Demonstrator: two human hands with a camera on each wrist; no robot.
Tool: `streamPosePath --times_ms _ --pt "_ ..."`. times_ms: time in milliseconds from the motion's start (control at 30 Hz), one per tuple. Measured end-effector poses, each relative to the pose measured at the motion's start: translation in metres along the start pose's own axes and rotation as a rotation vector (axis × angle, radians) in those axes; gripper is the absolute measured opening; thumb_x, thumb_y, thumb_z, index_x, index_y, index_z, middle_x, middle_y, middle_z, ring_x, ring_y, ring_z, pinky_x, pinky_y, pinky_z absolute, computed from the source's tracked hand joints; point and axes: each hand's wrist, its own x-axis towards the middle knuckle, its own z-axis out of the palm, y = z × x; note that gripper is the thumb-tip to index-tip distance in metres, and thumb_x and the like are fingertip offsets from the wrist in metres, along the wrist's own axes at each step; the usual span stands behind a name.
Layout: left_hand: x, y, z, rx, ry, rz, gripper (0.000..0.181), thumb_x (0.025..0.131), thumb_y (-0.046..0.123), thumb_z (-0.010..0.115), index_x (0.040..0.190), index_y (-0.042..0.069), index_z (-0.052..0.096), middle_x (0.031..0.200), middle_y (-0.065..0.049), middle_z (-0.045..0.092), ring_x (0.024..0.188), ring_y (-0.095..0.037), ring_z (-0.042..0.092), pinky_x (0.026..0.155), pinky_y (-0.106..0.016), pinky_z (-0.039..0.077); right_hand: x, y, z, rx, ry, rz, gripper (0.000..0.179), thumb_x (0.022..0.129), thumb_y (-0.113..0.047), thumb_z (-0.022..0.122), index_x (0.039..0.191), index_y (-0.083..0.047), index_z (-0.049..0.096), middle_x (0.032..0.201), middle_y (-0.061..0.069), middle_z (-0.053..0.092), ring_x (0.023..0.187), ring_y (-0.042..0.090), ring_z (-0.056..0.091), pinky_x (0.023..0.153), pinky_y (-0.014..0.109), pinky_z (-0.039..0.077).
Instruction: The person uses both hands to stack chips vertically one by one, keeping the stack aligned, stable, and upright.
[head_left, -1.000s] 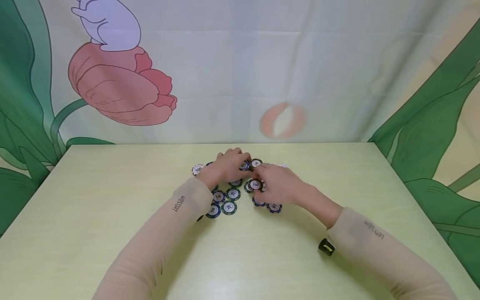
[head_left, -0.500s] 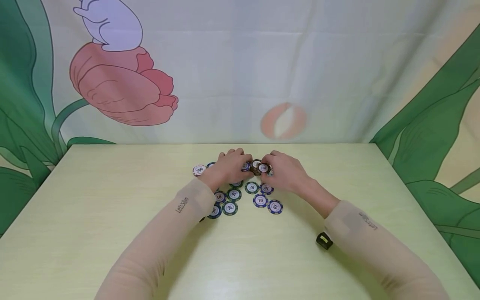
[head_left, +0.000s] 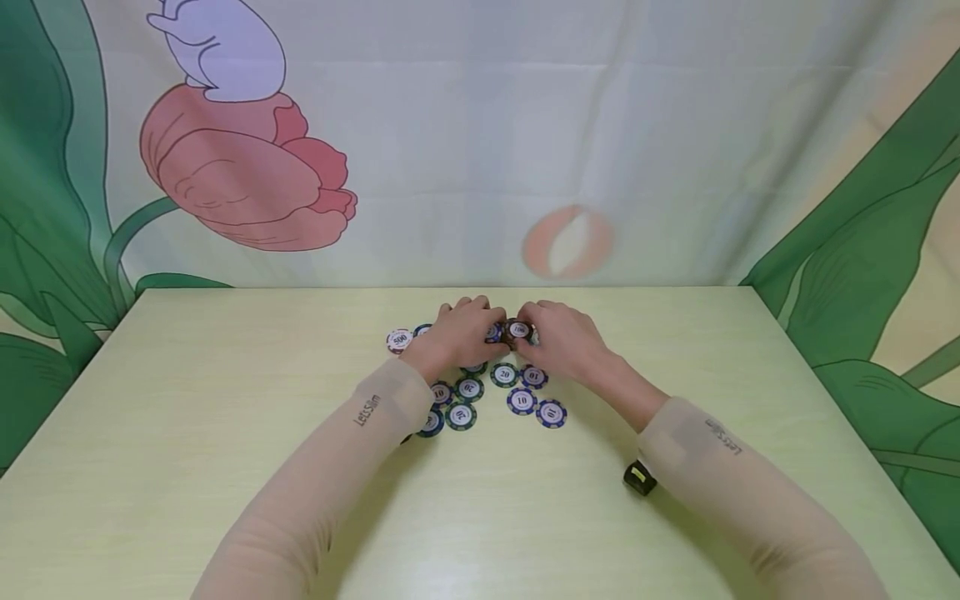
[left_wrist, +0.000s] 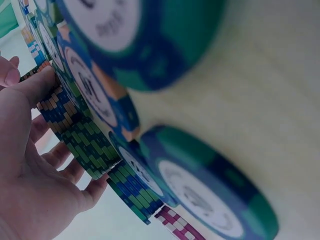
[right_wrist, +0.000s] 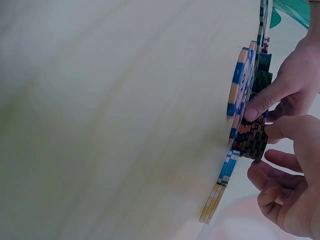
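In the head view my right hand (head_left: pixel 562 337) pinches the stack of black poker chips (head_left: pixel 518 330), whose top chip reads 100. The right wrist view shows thumb and fingers of this right hand (right_wrist: pixel 295 175) on opposite sides of the black stack (right_wrist: pixel 251 140). My left hand (head_left: pixel 465 333) curls round the neighbouring stack of blue poker chips (head_left: pixel 493 333), its thumb and index tip close against the black stack. In the left wrist view, fingers of the left hand (left_wrist: pixel 30 150) reach behind a row of stacks, including a green stack (left_wrist: pixel 90 147).
Loose green 20 chips (head_left: pixel 461 415) and blue 10 chips (head_left: pixel 551 413) lie in front of the hands. A white 500 chip (head_left: pixel 400 340) tops the row's left end. Light blue (right_wrist: pixel 229 167) and yellow stacks (right_wrist: pixel 212 203) continue the row. A black device (head_left: pixel 640 477) sits by the right sleeve.
My right hand has moved away from the near loose chips, carrying a black 100 chip back and left onto the black stack. The left hand has stayed nearly still.
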Motion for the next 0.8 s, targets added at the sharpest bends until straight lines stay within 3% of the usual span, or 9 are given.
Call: streamPosePath --times_ms 333,800 --pt "-0.0003 -0.0010 -0.0012 0.003 -0.005 0.012 0.053 0.098 0.053 0.064 0.137 0.018 0.060 0.129 -0.009 0.055 0.118 -0.030 0.050 0.104 -0.058 0.036 -0.0009 0.0040 -0.0034 0.048 -0.022 0.016 0.031 0.094 -0.027 0.074 0.118 -0.008 0.069 0.118 0.010 0.070 0.105 0.027 0.066 0.082 0.044 0.055" --pt "0.0000 0.0006 -0.0030 0.005 -0.011 0.013 0.050 0.099 0.051 0.064 0.137 0.018 0.061 0.124 -0.008 0.056 0.112 -0.028 0.050 0.100 -0.055 0.037 0.0039 0.0027 -0.0024 0.035 -0.051 0.001 0.024 0.098 -0.021 0.073 0.118 -0.007 0.073 0.111 0.009 0.072 0.097 0.024 0.068 0.080 0.040 0.056"
